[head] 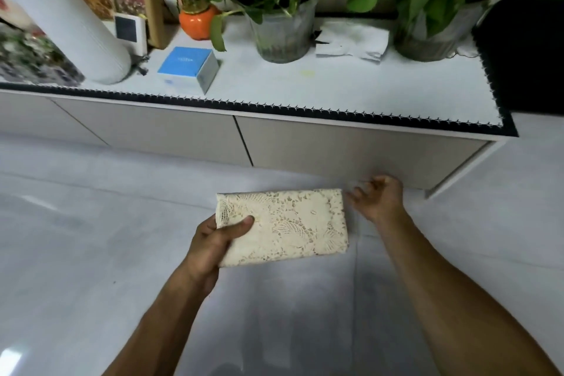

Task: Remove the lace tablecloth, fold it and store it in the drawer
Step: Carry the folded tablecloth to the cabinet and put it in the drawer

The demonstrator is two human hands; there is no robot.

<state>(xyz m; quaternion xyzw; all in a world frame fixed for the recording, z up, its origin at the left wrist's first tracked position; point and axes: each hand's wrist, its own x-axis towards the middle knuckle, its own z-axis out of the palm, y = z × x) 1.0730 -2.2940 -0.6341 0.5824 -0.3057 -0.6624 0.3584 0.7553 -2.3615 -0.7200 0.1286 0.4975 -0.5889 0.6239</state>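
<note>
Left hand (213, 238) grips folded lace tablecloth (283, 227); right hand (378, 197) loose beside its edge.

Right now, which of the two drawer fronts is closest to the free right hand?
The right drawer front, right of the dark gap. The right hand hovers just below it; the left drawer front lies farther away.

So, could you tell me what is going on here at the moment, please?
A person is holding a folded lace tablecloth in the left hand, thumb on top, out in front of a low cabinet. The right hand is off the cloth, fingers loosely curled, near the bottom edge of the right-hand drawer front, which is shut. The folding looks finished; storing is not yet done. Potted plants and a blue box stand on the cabinet top.
</note>
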